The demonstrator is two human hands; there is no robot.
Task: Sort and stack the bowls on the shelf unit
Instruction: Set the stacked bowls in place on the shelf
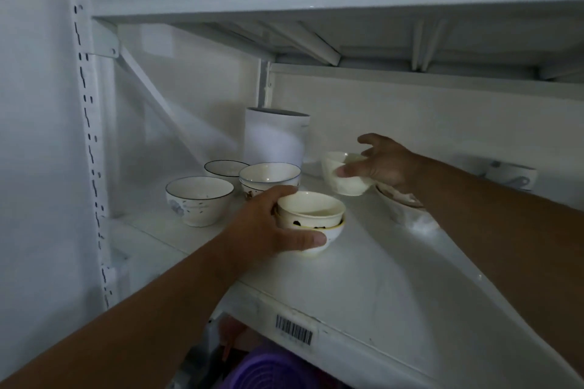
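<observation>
The bowls are small, pale ceramic ones on the white shelf [395, 287] in front of me. Nearest me is a nested pair [311, 219]: a cream bowl with dark blotches sitting inside a white bowl with a yellowish rim. My left hand [268, 224] wraps its left side, thumb across the front of the lower bowl, fingers curled round the back.

Further in and to the right, my right hand [379, 164] pinches two plain cream bowls [343, 174], one tucked in the other and tilted towards the left; my thumb presses the outer wall, my fingers spread over the rims.

Counting the rest: a stack of two blue-rimmed bowls [268, 177] behind the nested pair, a single dark-rimmed bowl [199, 200] with a faint flower print to the left, and another dark-rimmed bowl [225, 168] behind that. Under my right wrist lies a wider shallow bowl [401, 207], partly hidden. At the far right stands a blurred white dish with blue marks [512, 175].

Behind the bowls stands one tall white cylinder [275, 139]. A barcode label [294, 329] sticks to the shelf's front edge, and something purple [268, 371] sits below.
</observation>
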